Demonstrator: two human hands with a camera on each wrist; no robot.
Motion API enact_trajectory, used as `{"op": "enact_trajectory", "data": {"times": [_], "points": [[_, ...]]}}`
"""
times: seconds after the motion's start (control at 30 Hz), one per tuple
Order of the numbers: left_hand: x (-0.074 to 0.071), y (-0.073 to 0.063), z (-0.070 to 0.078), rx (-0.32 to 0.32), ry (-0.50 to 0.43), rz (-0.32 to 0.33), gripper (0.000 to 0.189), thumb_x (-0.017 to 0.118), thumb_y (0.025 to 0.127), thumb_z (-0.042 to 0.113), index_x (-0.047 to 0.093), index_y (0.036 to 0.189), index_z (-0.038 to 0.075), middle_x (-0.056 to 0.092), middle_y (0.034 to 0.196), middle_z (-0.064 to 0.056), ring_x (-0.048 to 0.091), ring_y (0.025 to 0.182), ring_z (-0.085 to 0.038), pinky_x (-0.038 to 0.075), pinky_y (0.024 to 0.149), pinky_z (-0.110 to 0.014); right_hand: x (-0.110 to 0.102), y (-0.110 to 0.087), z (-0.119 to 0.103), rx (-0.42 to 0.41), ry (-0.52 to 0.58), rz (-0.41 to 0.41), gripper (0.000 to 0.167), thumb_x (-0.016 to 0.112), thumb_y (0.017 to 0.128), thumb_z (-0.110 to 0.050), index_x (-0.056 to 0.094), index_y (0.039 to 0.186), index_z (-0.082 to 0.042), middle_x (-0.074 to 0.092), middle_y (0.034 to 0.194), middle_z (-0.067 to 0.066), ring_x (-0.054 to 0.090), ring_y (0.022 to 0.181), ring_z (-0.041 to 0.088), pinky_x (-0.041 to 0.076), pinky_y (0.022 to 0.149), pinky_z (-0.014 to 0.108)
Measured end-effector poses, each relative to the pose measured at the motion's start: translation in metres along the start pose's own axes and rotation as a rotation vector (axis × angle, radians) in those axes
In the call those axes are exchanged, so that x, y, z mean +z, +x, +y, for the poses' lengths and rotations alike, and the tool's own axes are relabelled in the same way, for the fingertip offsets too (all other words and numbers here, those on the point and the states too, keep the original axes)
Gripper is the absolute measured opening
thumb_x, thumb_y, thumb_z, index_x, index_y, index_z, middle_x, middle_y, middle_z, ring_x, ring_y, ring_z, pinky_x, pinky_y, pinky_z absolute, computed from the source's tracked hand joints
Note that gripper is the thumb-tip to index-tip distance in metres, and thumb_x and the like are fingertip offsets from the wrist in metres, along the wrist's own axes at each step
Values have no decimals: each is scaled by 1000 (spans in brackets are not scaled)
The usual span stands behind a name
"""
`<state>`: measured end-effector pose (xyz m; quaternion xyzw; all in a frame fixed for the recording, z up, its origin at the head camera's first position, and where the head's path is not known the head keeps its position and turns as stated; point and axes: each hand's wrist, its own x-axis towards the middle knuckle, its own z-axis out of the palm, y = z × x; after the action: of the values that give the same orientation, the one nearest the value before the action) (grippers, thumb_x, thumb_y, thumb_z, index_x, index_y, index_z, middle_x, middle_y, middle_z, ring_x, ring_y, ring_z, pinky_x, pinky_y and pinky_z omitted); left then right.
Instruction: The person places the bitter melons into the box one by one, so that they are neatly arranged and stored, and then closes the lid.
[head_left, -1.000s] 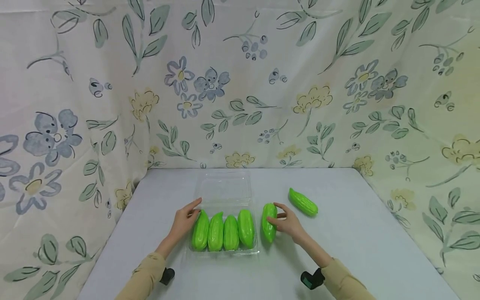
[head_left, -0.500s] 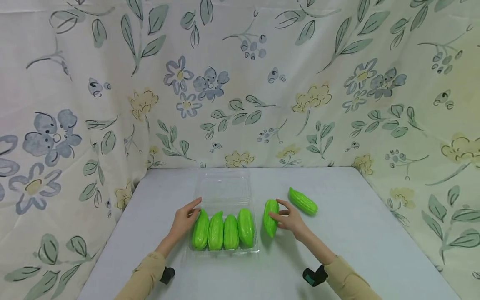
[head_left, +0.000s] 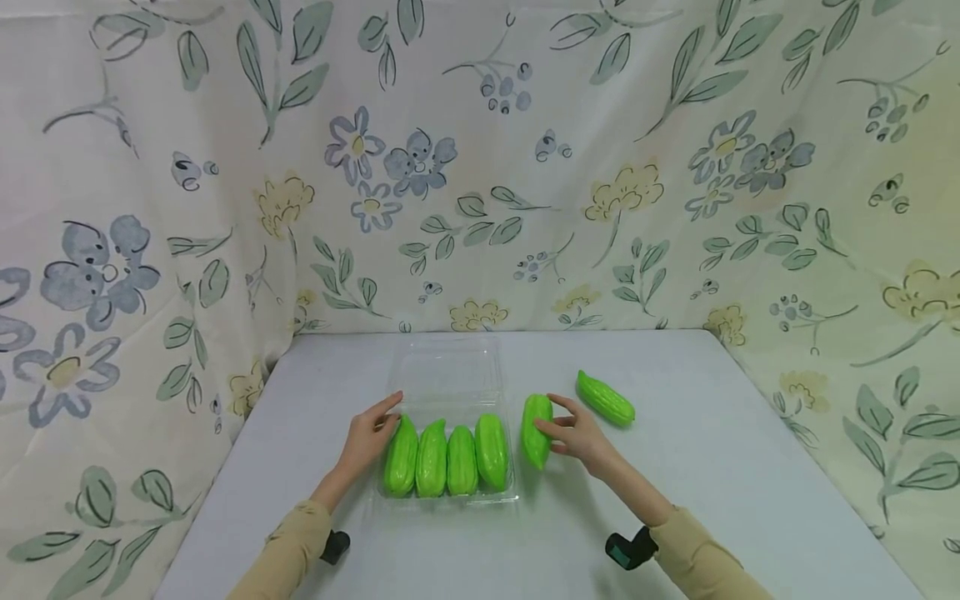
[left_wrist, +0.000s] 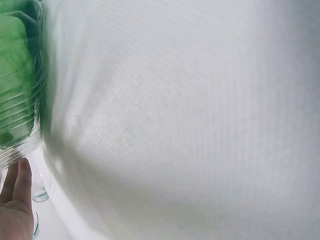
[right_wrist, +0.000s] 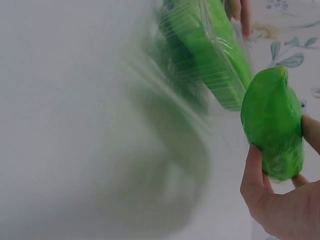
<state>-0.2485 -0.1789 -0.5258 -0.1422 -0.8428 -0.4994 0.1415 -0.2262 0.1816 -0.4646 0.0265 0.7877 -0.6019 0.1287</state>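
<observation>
Just right of the clear plastic box (head_left: 480, 500), my right hand (head_left: 581, 436) holds a bright green, ridged bitter melon (head_left: 536, 432) between thumb and fingers. The right wrist view shows this bitter melon (right_wrist: 272, 122) raised, with its pointed end up and a blurred shadow on the tabletop. Several bitter melons (head_left: 431, 462) lie side by side in the box. My left hand (head_left: 369, 432) rests at the box's back left corner, beside the leftmost melon. In the left wrist view its straight fingers (left_wrist: 22, 182) touch the ribbed box wall (left_wrist: 20, 115).
The box's clear lid (head_left: 447, 371) lies folded back behind it. Another bitter melon (head_left: 605, 400) lies on the white table (head_left: 750, 500) at the back right. A floral curtain (head_left: 480, 167) hangs behind and along both sides. Each wrist carries a small black camera (head_left: 630, 550).
My right hand has lifted the bitter melon slightly back, then moved it a little left toward the box. My left hand has stayed at the box corner.
</observation>
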Motion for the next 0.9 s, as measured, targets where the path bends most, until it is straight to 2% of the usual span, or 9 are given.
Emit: {"op": "enact_trajectory", "data": {"times": [0.03,0.4,0.6,0.9], "points": [[1,0,-5,6,3,0,40,54,92,-4,54,132,0,55,134,-21,67,101,-35,54,86,-46,1,-1,-2,-1,1,-3,67,66,90,-22,32,147,-8,52,118,23,61,94,18,57,85,42],[0,0,-6,25,4,-4,40,54,92,-3,53,132,-1,54,134,-20,67,100,-34,56,83,-41,10,-5,-11,-16,36,-25,68,68,88,-24,35,146,-12,52,118,21,61,92,17,58,84,39],[0,0,-5,25,1,-4,40,54,92,-4,53,132,-1,53,135,-21,67,100,-34,56,84,-43,18,-7,-14,-24,57,-35,67,68,88,-23,35,146,-12,51,121,23,62,94,20,58,84,38],[0,0,-5,39,0,-2,40,53,92,-5,53,132,-2,54,134,-22,67,100,-36,55,85,-45,31,-8,-18,-50,64,-34,66,69,87,-21,37,145,-12,53,117,22,62,90,18,59,81,37]]}}
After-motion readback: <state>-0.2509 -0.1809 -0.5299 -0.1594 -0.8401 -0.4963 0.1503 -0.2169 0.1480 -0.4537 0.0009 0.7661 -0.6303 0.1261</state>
